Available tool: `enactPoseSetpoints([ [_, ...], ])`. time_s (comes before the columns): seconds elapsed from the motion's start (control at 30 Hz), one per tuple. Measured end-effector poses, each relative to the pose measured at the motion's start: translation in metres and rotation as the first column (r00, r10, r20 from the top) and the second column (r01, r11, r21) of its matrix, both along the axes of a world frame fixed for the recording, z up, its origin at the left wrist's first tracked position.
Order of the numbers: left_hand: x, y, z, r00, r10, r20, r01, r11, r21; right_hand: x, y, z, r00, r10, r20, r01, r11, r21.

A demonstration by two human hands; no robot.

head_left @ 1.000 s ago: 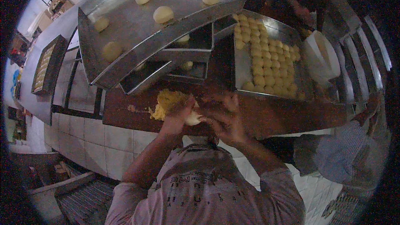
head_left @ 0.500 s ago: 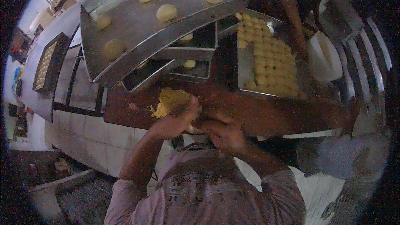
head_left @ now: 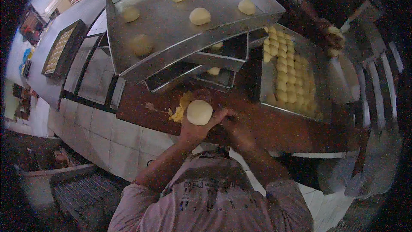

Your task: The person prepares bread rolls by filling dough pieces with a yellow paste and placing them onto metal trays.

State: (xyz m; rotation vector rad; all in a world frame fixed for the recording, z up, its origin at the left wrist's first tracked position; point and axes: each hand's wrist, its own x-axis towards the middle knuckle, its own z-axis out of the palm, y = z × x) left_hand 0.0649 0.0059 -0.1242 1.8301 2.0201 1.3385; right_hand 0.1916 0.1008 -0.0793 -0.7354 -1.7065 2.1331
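Note:
A pale round dough ball rests in my left hand, whose fingers curl under and around it. Close by on the right is my right hand, its fingers near my left thumb. They are dark and smeared, so what they hold, if anything, cannot be made out. Behind the left hand a yellow crumbly mass lies on the brown table, partly hidden by the hand and ball.
Stacked metal trays stand beyond my hands, the top one bearing several spaced dough balls. A tray packed with dough balls sits to the right. Another person's hand works at far right. At left, a filled tray lies on a counter.
The dough ball now shows round and whole in my left hand; before, my hands were together with little of it visible. My right hand has moved slightly away. The view has shifted.

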Motion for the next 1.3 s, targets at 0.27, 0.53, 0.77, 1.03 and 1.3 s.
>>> enactPoseSetpoints([
  [0.27, 0.002, 0.005, 0.04, 0.849, 0.088, 0.521, -0.096, 0.995, -0.012, -0.01, -0.004, 0.044, 0.986, 0.055, -0.159, 0.154, 0.09, 0.984],
  [0.53, -0.025, -0.013, 0.046, 0.919, 0.349, 0.184, -0.355, 0.935, 0.002, -0.033, 0.047, 0.139, 0.917, 0.398, 0.014, -0.279, 0.616, 0.737],
  [0.77, -0.097, -0.072, -0.055, 0.796, 0.603, -0.044, -0.604, 0.797, -0.016, -0.159, 0.199, 0.213, 0.934, -0.042, -0.356, 0.341, 0.407, 0.847],
  [1.03, -0.077, -0.072, -0.057, 0.754, 0.651, -0.082, -0.653, 0.733, -0.189, -0.242, 0.298, 0.12, 0.959, -0.276, 0.059, -0.133, -0.258, 0.957],
  [1.3, -0.082, -0.072, -0.053, 0.759, 0.637, -0.135, -0.645, 0.763, -0.029, -0.247, 0.27, 0.142, 0.827, -0.235, 0.51, -0.525, -0.004, 0.851],
])
